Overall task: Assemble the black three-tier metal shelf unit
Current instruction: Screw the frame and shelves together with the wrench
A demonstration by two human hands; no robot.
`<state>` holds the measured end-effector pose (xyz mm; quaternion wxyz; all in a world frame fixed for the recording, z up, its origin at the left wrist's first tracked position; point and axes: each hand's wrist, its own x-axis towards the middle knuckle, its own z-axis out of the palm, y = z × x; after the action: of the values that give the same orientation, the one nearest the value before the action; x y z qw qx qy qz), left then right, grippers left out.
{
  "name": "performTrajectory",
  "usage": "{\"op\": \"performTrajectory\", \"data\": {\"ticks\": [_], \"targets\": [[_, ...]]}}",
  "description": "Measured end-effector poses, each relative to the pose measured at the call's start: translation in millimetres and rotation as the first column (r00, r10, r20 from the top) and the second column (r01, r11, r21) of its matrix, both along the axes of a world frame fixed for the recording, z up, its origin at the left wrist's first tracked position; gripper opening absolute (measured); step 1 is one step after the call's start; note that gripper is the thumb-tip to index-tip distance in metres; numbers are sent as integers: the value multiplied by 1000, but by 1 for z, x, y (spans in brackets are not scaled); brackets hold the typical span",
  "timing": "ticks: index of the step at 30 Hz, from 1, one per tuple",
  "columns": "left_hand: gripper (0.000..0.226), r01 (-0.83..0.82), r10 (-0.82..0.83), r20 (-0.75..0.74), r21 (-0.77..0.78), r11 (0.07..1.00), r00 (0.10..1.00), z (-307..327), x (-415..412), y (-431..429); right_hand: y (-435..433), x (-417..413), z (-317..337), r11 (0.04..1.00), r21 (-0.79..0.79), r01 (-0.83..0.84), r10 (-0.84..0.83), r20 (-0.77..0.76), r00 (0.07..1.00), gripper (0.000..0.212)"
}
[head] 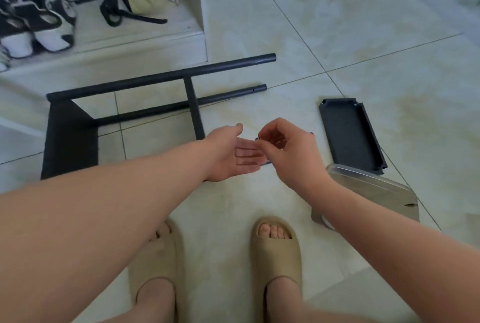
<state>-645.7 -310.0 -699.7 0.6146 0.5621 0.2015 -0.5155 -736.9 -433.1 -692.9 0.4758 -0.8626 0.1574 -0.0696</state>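
While the left hand [233, 157] lies flat, palm-up, the right hand [288, 152] pinches a small dark piece [257, 139] above it; the shelf frame [161, 80] lies beyond, leftward.

The left hand [233, 156] is flat, palm up. Just over it, the right hand [288, 151] pinches a small dark bit [257, 138], too tiny to tell what it is. A black frame [161, 79] lies on the tile floor [363, 36]. A black tray [348, 133] lies to the right, beside a clear box [376, 192]. Two tan slippers [275, 252] are below.
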Motion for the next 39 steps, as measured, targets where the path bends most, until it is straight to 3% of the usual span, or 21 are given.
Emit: {"op": "performTrajectory", "data": {"ticks": [4,8,11,13,15,18,22,27,32,39], "targets": [[58,18,-19,-37,-24,1000,999,6,33,41,35,32,5,996,-5,-93,93,18,996,9],[40,9,-14,36,120,993,999,-3,62,77,57,60,-6,994,-60,-90,91,25,995,7],[37,42,-109,204,308,951,973,-20,79,93,57,73,-27,959,-149,-241,207,-216,954,14],[36,48,-172,285,397,917,943,-35,86,99,53,75,-43,870,-230,-437,298,-460,836,35],[34,70,-219,318,422,904,922,-52,87,99,50,75,-56,754,-313,-577,317,-595,738,48],[36,134,-305,351,436,890,885,-76,87,95,47,78,-68,720,-344,-602,336,-587,737,50],[65,206,-387,374,439,874,843,-100,89,93,50,83,-83,690,-334,-642,373,-596,711,44],[44,254,-449,419,444,859,789,-111,93,96,49,89,-92,689,-354,-633,383,-564,732,39],[35,302,-502,427,454,838,752,-109,94,93,49,87,-94,580,-460,-673,427,-531,731,45],[44,275,-534,461,517,810,708,-107,91,96,47,90,-102,561,-513,-650,418,-503,757,50]]}}
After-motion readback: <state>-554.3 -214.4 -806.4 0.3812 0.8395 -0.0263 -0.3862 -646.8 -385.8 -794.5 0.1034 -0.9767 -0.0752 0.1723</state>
